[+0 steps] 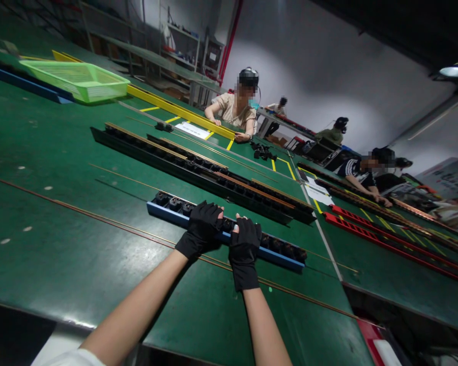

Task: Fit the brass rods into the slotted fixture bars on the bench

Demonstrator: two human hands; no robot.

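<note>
A short blue channel rail [168, 214] holding a row of black blocks [286, 248] lies slantwise on the green table. My left hand [203, 224], in a black fingerless glove, is closed over the rail near its middle. Just to the right, my right hand [245, 245], gloved the same way, also grips it; both thumbs point inward. A thin brass-coloured rod [122, 176] runs along the blocks and sticks out past both ends of the rail. My palms hide the blocks beneath them.
Long copper-coloured rods [110, 219] lie nearer me. Beyond the blue rail are black rails [137, 151] with blocks and rods, a yellow rail [175, 109], and a green basket [99, 96]. A person [232, 112] works across the table; red rails [351, 226] lie at right.
</note>
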